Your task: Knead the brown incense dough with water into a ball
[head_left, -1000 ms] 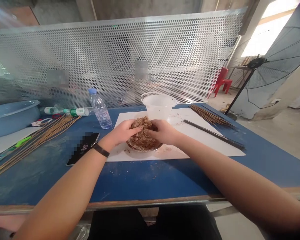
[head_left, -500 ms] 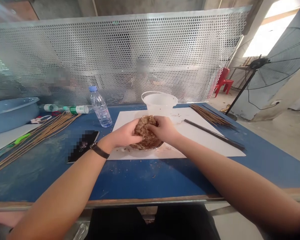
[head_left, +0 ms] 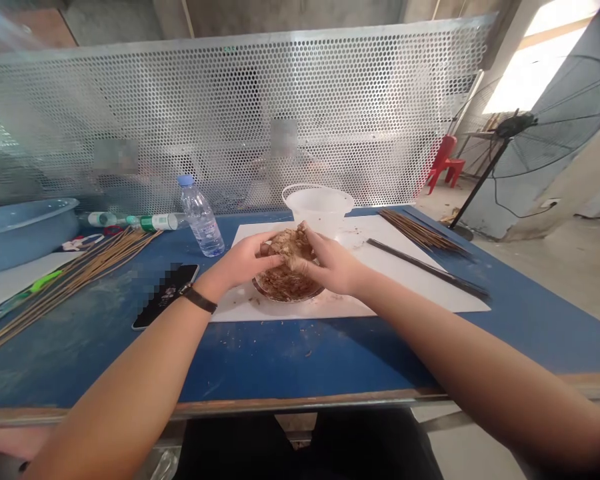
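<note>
A brown, crumbly lump (head_left: 290, 245) sits heaped in a shallow bowl (head_left: 286, 292) on a white board (head_left: 405, 283). My left hand (head_left: 243, 260) curls round the lump's left side, fingers closed on it. From the other side my right hand (head_left: 330, 263) presses against the lump, fingers wrapped over its top. A dark watch strap is on my left wrist.
A clear plastic tub (head_left: 318, 208) stands just behind the bowl. A water bottle (head_left: 200, 217) and a phone (head_left: 167, 293) lie left of the board. Bundles of thin sticks (head_left: 75, 273) lie left, and more sticks (head_left: 420, 233) right. A blue basin (head_left: 25, 230) sits far left. A perforated metal screen (head_left: 240, 113) backs the table.
Both hands have lifted and squeezed the brown lump, raising it slightly above the bowl; my right hand has slid further over its top.
</note>
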Motion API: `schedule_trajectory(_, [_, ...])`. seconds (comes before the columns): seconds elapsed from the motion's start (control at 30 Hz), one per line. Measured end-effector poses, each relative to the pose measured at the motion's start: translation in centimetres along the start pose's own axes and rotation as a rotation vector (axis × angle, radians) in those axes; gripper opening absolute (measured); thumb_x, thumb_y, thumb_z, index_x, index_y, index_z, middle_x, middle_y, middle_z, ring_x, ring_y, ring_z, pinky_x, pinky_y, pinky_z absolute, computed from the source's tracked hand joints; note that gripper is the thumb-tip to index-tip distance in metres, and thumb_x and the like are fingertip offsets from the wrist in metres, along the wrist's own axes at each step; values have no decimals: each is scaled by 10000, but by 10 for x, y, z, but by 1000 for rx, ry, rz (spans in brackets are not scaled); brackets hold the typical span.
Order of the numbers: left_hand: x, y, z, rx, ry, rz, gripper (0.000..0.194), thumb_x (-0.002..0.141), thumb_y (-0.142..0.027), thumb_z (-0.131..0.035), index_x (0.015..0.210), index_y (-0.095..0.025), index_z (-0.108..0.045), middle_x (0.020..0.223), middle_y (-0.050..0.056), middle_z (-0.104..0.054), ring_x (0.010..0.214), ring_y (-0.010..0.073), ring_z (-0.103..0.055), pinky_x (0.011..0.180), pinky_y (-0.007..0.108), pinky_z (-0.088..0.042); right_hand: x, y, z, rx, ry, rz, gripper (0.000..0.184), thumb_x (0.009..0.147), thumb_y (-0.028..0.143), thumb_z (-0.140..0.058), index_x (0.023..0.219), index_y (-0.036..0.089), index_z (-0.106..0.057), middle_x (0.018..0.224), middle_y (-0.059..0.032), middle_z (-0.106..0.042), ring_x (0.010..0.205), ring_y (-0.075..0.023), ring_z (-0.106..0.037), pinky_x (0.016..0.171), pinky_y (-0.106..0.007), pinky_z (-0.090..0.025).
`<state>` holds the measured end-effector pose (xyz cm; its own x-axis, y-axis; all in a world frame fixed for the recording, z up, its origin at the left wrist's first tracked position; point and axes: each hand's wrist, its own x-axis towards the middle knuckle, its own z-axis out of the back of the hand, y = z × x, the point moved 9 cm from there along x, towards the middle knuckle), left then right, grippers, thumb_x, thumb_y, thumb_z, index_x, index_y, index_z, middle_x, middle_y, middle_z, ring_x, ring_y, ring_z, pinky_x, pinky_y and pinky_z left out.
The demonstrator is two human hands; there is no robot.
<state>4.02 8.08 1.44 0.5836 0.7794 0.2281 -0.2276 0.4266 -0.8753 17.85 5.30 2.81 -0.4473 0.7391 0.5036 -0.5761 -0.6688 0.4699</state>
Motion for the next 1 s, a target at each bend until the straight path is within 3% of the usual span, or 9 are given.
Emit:
schedule_trajectory(0.1, [1, -1, -3, -44, 16, 15, 520, 873, -471, -730, 1301, -183, -660, 1240, 145, -724, 1125, 319, -697, 909, 415, -588, -3, 4, -6, 45, -27, 29, 1034, 723, 606, -789, 1517, 98, -363, 1423, -240, -582, 1255, -404, -591, 971, -515, -516])
schedule_trajectory(0.23, [1, 4, 3, 22, -88, 43, 468, 856, -504, -737, 1181, -171, -697, 1168, 140, -740, 1064, 312, -709, 855, 404, -595, -5, 2, -7, 47, -131, -90, 753, 792, 333, -727, 1467, 96, -489, 1309, -203, -680, 1159, -359, -664, 945, -485, -545])
schedule_trajectory(0.37, [2, 9, 3, -58, -100, 48, 491, 828, -478, -773, 1221, -197, -688, 1225, 136, -722, 1105, 316, -696, 879, 415, -594, -2, -10, -3, 105, -247, -222, 413, 761, 141, -654, 1169, 165, -716, 1053, -100, -785, 978, -293, -722, 900, -449, -564])
schedule_trajectory(0.47, [2, 11, 0, -112, -39, 71, 596, 784, -420, -827, 1324, -237, -654, 1247, 127, -717, 1154, 324, -678, 918, 431, -587, -1, -31, -5, 334, -283, -354, 283, 726, 134, -695, 1005, 166, -734, 972, -77, -796, 903, -271, -737, 853, -440, -586])
schedule_trajectory(0.57, [1, 13, 7, -88, -93, 123, 613, 761, -403, -849, 1326, -258, -662, 1284, 125, -700, 1171, 333, -664, 921, 441, -586, 0, -38, -13, 623, -263, -387, 325, 752, 211, -740, 1072, 159, -720, 1081, -95, -789, 982, -273, -742, 887, -439, -597])
schedule_trajectory(0.7, [0, 10, 2, -297, -137, 126, 474, 812, -415, -808, 1234, -221, -713, 1283, 122, -697, 1156, 305, -664, 960, 449, -577, 0, -24, -13, 488, -227, -282, 386, 902, 331, -637, 1253, 180, -684, 1230, -108, -744, 1133, -293, -695, 1005, -501, -545])
schedule_trajectory(0.83, [1, 7, -6, -540, -172, 106, 314, 818, -353, -809, 1066, -167, -758, 1137, 107, -739, 1060, 258, -693, 944, 426, -584, 1, -10, -3, 146, -237, -51, 541, 969, 506, -543, 1360, 142, -630, 1414, -189, -621, 1337, -364, -548, 1134, -585, -421])
schedule_trajectory(0.93, [-1, 10, -11, -623, -175, 174, 256, 783, -293, -833, 973, -139, -759, 1019, 98, -753, 964, 247, -715, 886, 420, -599, 2, -8, 1, 76, -197, 85, 936, 784, 718, -702, 1495, 145, -497, 1525, -227, -499, 1420, -413, -450, 1161, -619, -383])
schedule_trajectory(1.0, [-2, 13, -13, -628, -182, 219, 287, 742, -258, -859, 976, -132, -749, 973, 94, -756, 915, 249, -725, 850, 422, -602, 3, -3, -2, 75, -133, 162, 1183, 653, 716, -815, 1583, 153, -348, 1564, -236, -440, 1437, -425, -428, 1154, -611, -401])
